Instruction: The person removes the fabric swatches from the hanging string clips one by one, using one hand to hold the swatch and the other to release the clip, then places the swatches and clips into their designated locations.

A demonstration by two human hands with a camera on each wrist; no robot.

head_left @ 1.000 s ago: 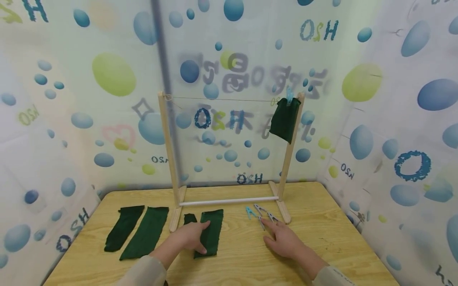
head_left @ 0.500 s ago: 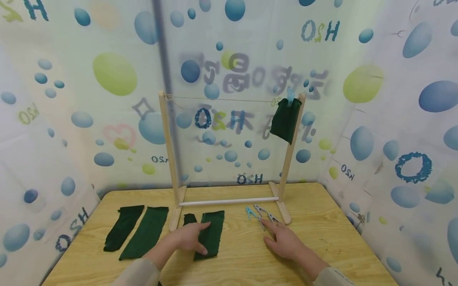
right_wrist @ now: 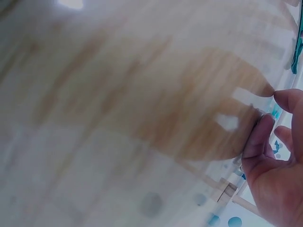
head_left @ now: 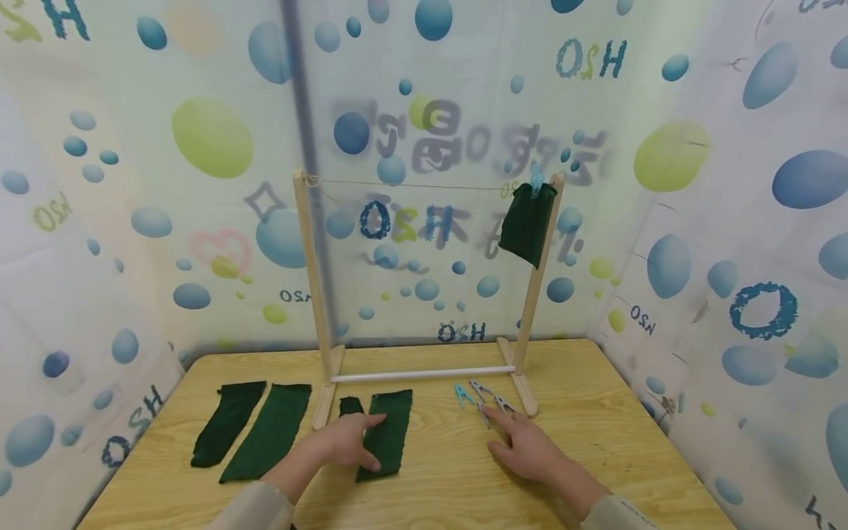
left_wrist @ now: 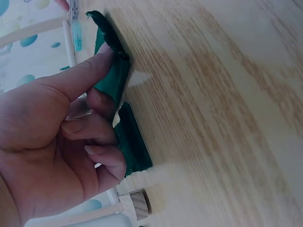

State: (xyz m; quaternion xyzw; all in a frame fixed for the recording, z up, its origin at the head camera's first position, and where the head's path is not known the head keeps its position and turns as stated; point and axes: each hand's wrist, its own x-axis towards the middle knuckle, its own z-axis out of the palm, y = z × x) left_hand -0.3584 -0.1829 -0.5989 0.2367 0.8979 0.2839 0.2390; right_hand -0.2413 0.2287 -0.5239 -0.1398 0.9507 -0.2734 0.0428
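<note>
My left hand [head_left: 344, 440] rests on a dark green cloth piece [head_left: 394, 430], thumb at its near edge and index finger spread farther up. In the left wrist view, the near edge of that cloth [left_wrist: 111, 78] curls up by the thumb, while the other fingers bend loosely beside a second green piece [left_wrist: 135, 144]. That second piece [head_left: 351, 405] is mostly covered by the hand in the head view. On the right, my right hand [head_left: 528, 446] touches a small group of clothespins, one light blue [head_left: 463, 394] and others grey [head_left: 501, 402], with index finger extended and thumb apart.
A wooden frame [head_left: 315, 294] with a string line [head_left: 411, 184] and white bottom rod [head_left: 424, 373] stands behind. A green cloth [head_left: 528, 224] hangs at its right end from a blue clothespin [head_left: 536, 179]. Two green pieces, one darker [head_left: 230, 423], one lighter [head_left: 270, 433], lie left.
The left hand and the cloth beneath it have shifted very slightly. The right hand stays at the clothespins.
</note>
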